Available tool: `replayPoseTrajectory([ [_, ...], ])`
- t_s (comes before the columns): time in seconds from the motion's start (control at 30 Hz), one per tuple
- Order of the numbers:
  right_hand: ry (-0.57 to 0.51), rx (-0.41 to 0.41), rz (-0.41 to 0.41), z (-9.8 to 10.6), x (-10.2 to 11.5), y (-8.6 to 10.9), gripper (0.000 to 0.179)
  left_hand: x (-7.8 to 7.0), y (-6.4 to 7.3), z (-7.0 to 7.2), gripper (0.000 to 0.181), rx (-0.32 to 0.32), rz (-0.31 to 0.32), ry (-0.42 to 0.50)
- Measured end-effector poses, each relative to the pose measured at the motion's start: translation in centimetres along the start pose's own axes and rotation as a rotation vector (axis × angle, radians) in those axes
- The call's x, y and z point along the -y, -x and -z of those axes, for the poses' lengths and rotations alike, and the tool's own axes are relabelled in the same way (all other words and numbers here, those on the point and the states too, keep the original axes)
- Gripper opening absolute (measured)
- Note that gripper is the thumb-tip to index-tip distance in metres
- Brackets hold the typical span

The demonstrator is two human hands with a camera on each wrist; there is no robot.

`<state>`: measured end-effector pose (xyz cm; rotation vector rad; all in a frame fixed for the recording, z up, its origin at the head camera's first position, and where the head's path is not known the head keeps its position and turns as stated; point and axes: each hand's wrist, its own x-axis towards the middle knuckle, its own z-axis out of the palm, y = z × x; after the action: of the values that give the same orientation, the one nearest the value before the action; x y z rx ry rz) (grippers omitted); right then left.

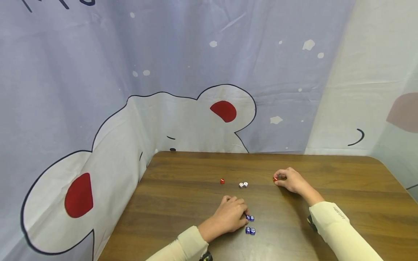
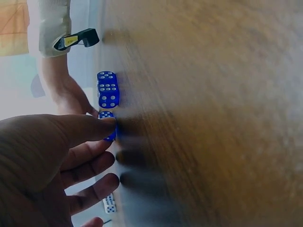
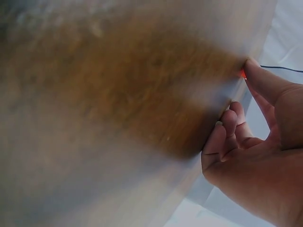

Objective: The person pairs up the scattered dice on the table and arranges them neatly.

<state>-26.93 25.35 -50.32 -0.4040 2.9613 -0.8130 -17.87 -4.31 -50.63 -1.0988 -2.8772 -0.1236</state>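
Note:
My left hand [image 1: 228, 214] pinches a blue die [image 2: 106, 114] between thumb and fingers, low at the tabletop, with the thumb covering part of it. Right beside that die sits a second blue one [image 1: 252, 218]. A pair of blue dice [image 1: 250, 231] stands side by side, nearer to me. Farther right, my right hand [image 1: 291, 181] holds a red die [image 1: 275, 179] at its thumb and fingertips. Only a sliver of this red die [image 3: 243, 74] shows past the thumb in the right wrist view, and the other fingers are curled near the table.
Two white dice [image 1: 243, 185] sit together beyond my left hand. Another red die [image 1: 222, 181] is to their left. All rest on a brown wooden table [image 1: 183, 170], whose far edge meets a printed curtain [image 1: 183, 123].

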Motion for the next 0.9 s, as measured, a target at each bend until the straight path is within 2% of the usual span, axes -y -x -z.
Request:
replayPoseTrajectory([
  [0.4,0.007,0.011,0.011,-0.5,0.6,0.5,0.012,0.1,0.2,-0.2,0.02,-0.015,-0.002,0.004],
  [0.77,-0.007,0.032,0.008,-1.0,2.2,1.3,0.014,0.2,0.3,-0.3,0.021,-0.006,-0.002,0.025],
  [0.9,0.001,0.037,0.032,-1.6,2.9,1.5,0.016,0.2,0.2,-0.2,0.021,-0.011,-0.003,0.018],
])
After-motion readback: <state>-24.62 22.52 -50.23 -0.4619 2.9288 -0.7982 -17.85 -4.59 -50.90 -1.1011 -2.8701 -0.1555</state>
